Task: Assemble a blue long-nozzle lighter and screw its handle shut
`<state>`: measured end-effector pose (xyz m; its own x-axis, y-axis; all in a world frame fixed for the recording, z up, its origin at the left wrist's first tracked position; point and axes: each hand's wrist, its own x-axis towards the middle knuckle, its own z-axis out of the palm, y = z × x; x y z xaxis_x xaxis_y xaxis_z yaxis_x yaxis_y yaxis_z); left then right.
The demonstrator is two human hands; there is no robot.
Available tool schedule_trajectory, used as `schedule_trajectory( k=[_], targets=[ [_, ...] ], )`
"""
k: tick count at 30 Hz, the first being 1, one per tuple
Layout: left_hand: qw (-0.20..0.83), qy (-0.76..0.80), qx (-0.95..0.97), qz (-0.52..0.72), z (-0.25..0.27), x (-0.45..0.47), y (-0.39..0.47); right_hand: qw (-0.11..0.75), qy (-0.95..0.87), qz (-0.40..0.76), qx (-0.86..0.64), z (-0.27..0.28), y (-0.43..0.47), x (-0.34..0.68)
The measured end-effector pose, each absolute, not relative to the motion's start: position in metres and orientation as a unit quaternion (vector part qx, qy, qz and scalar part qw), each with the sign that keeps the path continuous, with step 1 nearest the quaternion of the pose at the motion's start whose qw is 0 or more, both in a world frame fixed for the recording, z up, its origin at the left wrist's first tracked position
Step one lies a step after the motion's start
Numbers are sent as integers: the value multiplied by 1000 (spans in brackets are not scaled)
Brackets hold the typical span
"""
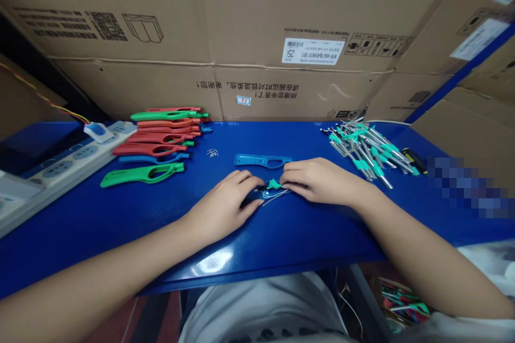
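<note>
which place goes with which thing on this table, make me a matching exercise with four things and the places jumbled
Things
1. teal piece with wires
2. lone blue handle
3. heap of metal and teal parts
4. power strip

Places
A. far left of the table
B. between the left hand and the right hand
C. right side of the table
D. just beyond the hands

Pairs: 1-B, 2-D, 3-C, 4-A

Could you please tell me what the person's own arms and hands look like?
The left hand and right hand are ungloved, with no adornment visible. The left forearm and right forearm are uncovered where they show. A pale grey sleeve shows at lower right, and the pale grey shirt has dark markings low down.
</note>
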<state>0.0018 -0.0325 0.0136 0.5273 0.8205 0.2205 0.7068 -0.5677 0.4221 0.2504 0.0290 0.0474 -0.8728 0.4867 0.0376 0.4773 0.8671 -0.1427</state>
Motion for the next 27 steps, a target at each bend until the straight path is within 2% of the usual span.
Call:
schedule_trajectory(
  k=[16,27],
  targets=[
    [138,436,867,199,12,2,-31,36,-964,98,-246,43,31,249],
    [182,452,847,214,16,2,-27,50,-957,139,-250,38,33,247]
  ],
)
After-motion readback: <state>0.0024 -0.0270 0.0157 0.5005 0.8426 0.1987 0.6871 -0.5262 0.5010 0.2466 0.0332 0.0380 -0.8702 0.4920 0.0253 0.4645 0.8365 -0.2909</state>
